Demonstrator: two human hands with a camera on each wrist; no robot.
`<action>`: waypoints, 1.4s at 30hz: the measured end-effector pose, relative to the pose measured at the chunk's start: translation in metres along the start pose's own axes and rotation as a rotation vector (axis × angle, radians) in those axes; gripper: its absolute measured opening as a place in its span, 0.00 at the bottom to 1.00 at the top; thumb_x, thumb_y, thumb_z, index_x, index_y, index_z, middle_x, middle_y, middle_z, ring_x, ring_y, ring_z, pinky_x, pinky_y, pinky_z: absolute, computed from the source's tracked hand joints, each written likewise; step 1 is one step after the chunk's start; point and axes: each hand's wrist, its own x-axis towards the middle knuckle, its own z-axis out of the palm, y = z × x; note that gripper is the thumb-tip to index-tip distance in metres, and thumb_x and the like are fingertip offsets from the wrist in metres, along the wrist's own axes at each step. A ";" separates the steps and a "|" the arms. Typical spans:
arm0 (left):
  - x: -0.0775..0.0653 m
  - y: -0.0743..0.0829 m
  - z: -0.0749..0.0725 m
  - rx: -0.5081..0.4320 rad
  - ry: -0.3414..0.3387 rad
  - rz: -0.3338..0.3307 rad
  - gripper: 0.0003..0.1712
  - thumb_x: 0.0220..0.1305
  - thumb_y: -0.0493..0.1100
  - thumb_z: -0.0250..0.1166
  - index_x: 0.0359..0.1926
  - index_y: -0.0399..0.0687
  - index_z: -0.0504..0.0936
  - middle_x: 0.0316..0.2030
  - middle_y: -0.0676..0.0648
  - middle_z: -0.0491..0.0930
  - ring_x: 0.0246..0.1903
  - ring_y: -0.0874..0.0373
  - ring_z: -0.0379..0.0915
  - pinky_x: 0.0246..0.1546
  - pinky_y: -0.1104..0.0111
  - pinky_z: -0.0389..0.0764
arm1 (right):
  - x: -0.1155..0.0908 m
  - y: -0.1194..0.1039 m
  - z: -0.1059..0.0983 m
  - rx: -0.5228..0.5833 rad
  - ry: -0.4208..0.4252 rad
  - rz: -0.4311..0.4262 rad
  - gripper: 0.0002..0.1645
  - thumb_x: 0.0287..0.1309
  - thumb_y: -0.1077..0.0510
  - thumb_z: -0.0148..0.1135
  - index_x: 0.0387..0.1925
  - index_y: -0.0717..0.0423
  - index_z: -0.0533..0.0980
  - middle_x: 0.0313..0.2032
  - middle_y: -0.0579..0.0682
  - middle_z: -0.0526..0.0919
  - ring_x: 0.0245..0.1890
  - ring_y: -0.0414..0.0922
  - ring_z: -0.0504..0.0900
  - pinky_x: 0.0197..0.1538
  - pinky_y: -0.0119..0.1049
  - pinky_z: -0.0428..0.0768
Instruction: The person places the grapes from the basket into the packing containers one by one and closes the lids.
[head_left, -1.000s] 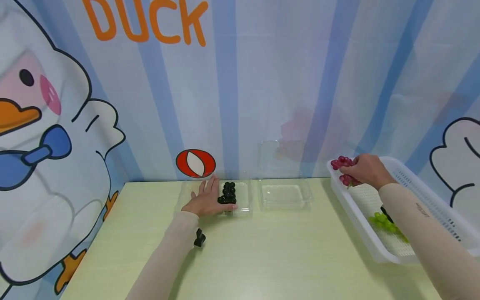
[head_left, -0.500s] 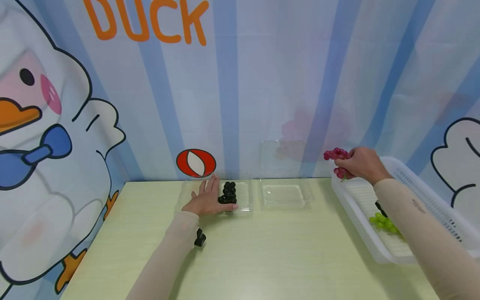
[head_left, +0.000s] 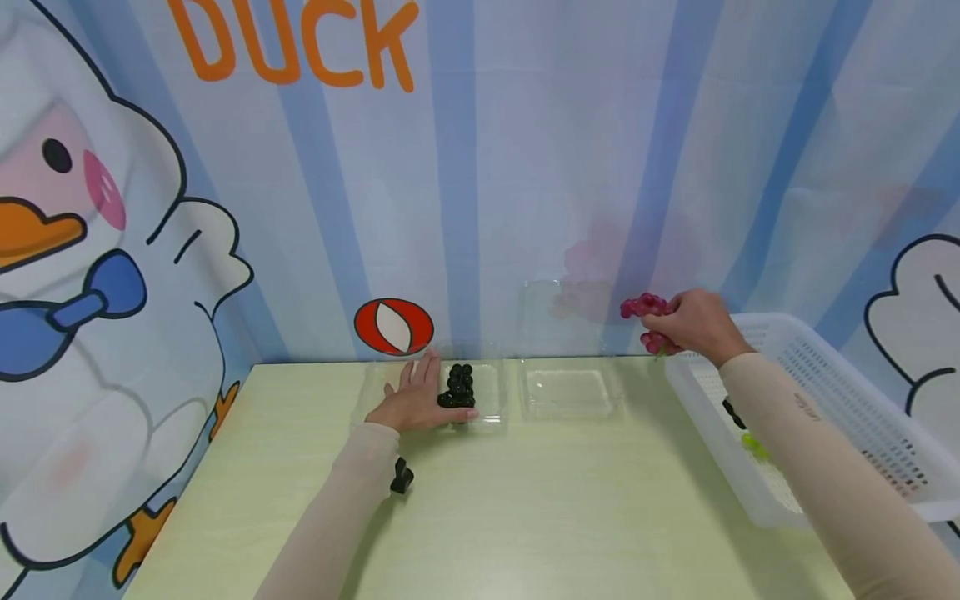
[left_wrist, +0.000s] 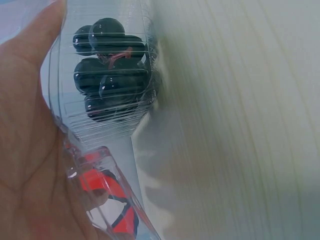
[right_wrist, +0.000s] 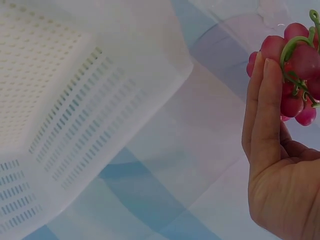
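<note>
A bunch of red grapes [head_left: 643, 306] is in my right hand [head_left: 701, 323], raised near the basket's far left corner. In the right wrist view the fingers lie along the grapes [right_wrist: 302, 60], whose green stem curls out on top. My left hand [head_left: 408, 402] rests with spread fingers on a clear plastic clamshell box [head_left: 492, 398]; its thumb reaches along the front edge. Inside that box lies a bunch of black grapes [head_left: 460, 389], seen through the ribbed plastic wall in the left wrist view. Another clear clamshell box [head_left: 570, 393] stands to its right, lid raised against the backdrop.
A white perforated basket [head_left: 855, 396] stands at the table's right side, partly under my right forearm. Green grapes [head_left: 753, 447] lie in it, mostly hidden by the sleeve. A printed duck backdrop [head_left: 525, 167] rises behind the table's back edge.
My right hand has carried the red grapes left and slightly up, out over the basket's left rim towards the right-hand clamshell box. The left hand has stayed in place.
</note>
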 end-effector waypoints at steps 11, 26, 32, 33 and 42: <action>0.001 0.001 0.001 0.002 0.004 -0.004 0.76 0.50 0.85 0.59 0.82 0.45 0.35 0.82 0.44 0.30 0.79 0.35 0.28 0.66 0.25 0.41 | 0.006 -0.019 0.017 0.044 -0.022 0.005 0.26 0.62 0.42 0.66 0.31 0.63 0.78 0.21 0.52 0.85 0.23 0.45 0.86 0.33 0.34 0.82; 0.001 -0.001 0.000 -0.006 -0.002 -0.006 0.77 0.49 0.86 0.59 0.82 0.45 0.35 0.82 0.45 0.30 0.79 0.35 0.28 0.67 0.25 0.41 | 0.018 -0.045 0.052 0.076 -0.024 -0.012 0.24 0.61 0.43 0.67 0.28 0.62 0.77 0.19 0.52 0.82 0.20 0.44 0.82 0.29 0.35 0.80; 0.003 -0.002 0.001 0.001 -0.012 -0.015 0.77 0.49 0.86 0.57 0.82 0.47 0.33 0.82 0.46 0.28 0.79 0.36 0.27 0.68 0.26 0.40 | 0.021 -0.054 0.065 0.119 -0.043 -0.016 0.23 0.61 0.45 0.68 0.31 0.62 0.77 0.21 0.52 0.84 0.21 0.44 0.85 0.31 0.35 0.84; 0.003 -0.002 0.001 0.000 -0.011 -0.015 0.77 0.49 0.86 0.58 0.82 0.47 0.33 0.82 0.46 0.28 0.79 0.36 0.26 0.68 0.26 0.40 | 0.022 -0.056 0.067 0.119 -0.045 -0.018 0.22 0.61 0.45 0.68 0.31 0.62 0.77 0.21 0.52 0.84 0.21 0.44 0.85 0.31 0.35 0.84; -0.001 0.001 -0.001 -0.011 -0.006 -0.009 0.76 0.49 0.85 0.59 0.82 0.46 0.35 0.82 0.45 0.29 0.79 0.35 0.28 0.67 0.26 0.41 | 0.023 -0.069 0.083 0.107 -0.042 -0.059 0.21 0.59 0.46 0.67 0.28 0.61 0.78 0.19 0.50 0.84 0.19 0.42 0.84 0.27 0.33 0.81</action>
